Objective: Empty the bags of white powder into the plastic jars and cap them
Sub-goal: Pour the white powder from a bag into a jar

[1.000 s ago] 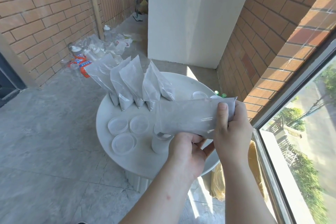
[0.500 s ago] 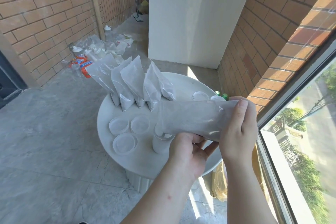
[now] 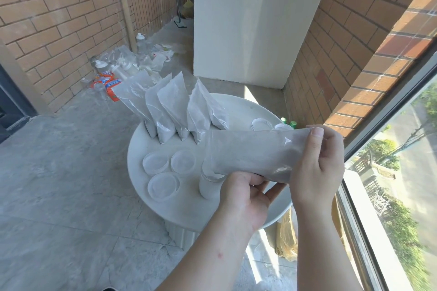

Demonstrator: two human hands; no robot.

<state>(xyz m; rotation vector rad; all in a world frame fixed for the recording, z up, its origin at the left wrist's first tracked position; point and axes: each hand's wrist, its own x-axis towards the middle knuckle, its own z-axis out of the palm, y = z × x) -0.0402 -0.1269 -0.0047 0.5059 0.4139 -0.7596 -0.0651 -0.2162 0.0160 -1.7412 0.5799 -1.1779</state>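
A long clear bag of white powder lies slanted above the round white table, its lower end dipping into the mouth of an open plastic jar that stands upright toward the table's near side. The left hand curls round the bag's underside just beside the jar. The right hand pinches the raised end between thumb and fingers, about over the table's right rim and near the window frame. Three round lids lie flat just left of the jar, inside the rim. A row of full bags leans along the far-left edge, and open floor spreads to the left
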